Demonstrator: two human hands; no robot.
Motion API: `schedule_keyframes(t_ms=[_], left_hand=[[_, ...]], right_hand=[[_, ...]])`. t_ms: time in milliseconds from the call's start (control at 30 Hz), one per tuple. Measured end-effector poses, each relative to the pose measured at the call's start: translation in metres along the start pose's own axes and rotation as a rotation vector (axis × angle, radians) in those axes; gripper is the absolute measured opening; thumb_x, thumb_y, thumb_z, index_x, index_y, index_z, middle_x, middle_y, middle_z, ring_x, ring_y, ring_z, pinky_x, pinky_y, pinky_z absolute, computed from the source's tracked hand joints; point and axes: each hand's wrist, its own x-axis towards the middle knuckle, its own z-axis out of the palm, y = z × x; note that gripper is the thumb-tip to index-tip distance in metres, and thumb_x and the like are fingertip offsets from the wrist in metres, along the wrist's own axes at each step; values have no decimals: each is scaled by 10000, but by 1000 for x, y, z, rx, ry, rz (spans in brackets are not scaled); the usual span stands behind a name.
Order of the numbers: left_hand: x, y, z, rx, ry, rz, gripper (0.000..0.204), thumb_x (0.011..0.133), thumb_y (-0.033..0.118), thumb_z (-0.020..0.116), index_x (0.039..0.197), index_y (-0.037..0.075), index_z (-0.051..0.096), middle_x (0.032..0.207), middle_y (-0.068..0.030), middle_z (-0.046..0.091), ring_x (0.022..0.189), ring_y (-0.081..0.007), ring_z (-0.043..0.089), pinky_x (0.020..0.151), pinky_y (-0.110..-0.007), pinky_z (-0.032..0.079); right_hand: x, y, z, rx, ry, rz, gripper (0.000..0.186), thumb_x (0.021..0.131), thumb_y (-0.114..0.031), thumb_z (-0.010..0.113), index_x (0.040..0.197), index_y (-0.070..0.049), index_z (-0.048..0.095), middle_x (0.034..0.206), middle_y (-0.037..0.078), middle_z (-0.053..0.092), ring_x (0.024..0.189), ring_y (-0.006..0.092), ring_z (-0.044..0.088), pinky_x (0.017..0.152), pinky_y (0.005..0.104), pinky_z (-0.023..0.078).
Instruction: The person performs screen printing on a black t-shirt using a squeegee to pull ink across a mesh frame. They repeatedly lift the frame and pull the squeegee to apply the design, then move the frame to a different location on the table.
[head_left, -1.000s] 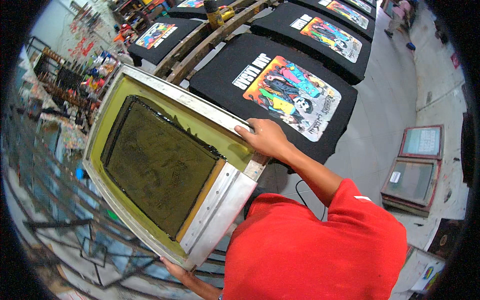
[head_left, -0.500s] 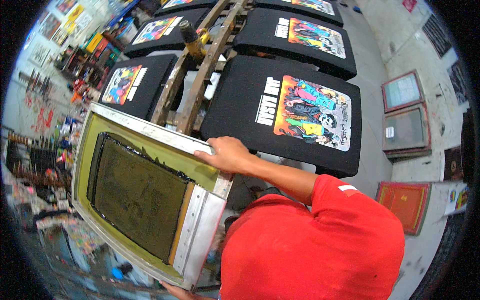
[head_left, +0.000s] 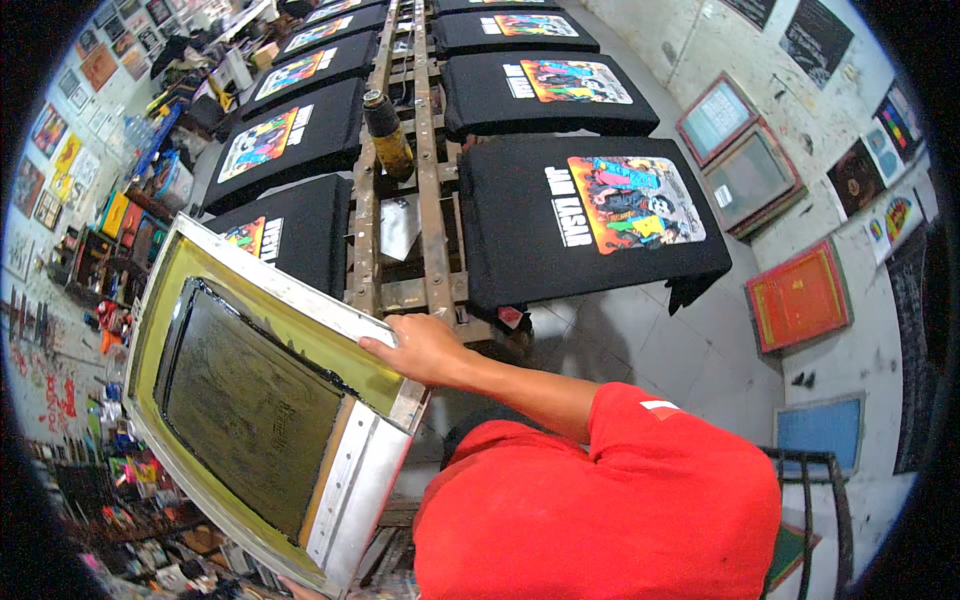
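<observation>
I carry a screen-printing frame (head_left: 270, 287) tilted in front of me at the left. Its mesh is yellow-green around a dark image area (head_left: 250, 400), with glossy black ink along the edges. A squeegee (head_left: 357, 480) with a pale metal holder and a tan blade lies inside, along the frame's near right side. My right hand (head_left: 425, 350) is closed round the frame's upper right corner, thumb on top. At the lower edge only a bit of my left hand (head_left: 300, 589) shows, against the frame's bottom corner; most of its fingers are hidden.
Black shirts lie on boards in two rows, the nearest right shirt (head_left: 520, 220) bearing a colourful print. Between them run metal rails (head_left: 432, 200) with a yellow-and-black cylindrical object (head_left: 388, 135). Framed screens (head_left: 798, 297) lean along the right wall; cluttered shelves fill the left.
My view has shifted back and the printed shirts look farther away, with more of both rows showing. The frame has come along in my hands, with the squeegee still inside.
</observation>
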Motion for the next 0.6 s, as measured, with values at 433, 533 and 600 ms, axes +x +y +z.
schedule_keyframes(t_ms=[433, 533, 600], left_hand=[[275, 115, -110, 152, -58, 190, 767, 961, 579, 420, 1415, -39, 418, 1403, -176, 479, 1238, -319, 492, 1038, -407, 383], [312, 157, -102, -1, -102, 228, 727, 959, 534, 483, 1392, -49, 445, 1376, -173, 498, 1217, -282, 507, 1016, -370, 401], [339, 186, -103, 34, -166, 277, 651, 978, 477, 491, 1351, -57, 486, 1308, -159, 552, 1163, -258, 546, 990, -351, 425]], right_hand=[[109, -114, 129, 34, 188, 130, 645, 866, -601, 572, 860, 36, 672, 837, 272, 668, 798, 427, 660, 728, 487, 518], [146, -141, 143, -2, 167, 199, 616, 892, -567, 562, 992, 28, 685, 957, 252, 680, 876, 388, 670, 783, 445, 520], [170, -164, 150, -99, 199, 252, 576, 941, -509, 526, 1074, 31, 676, 1047, 221, 686, 980, 325, 666, 891, 393, 485]])
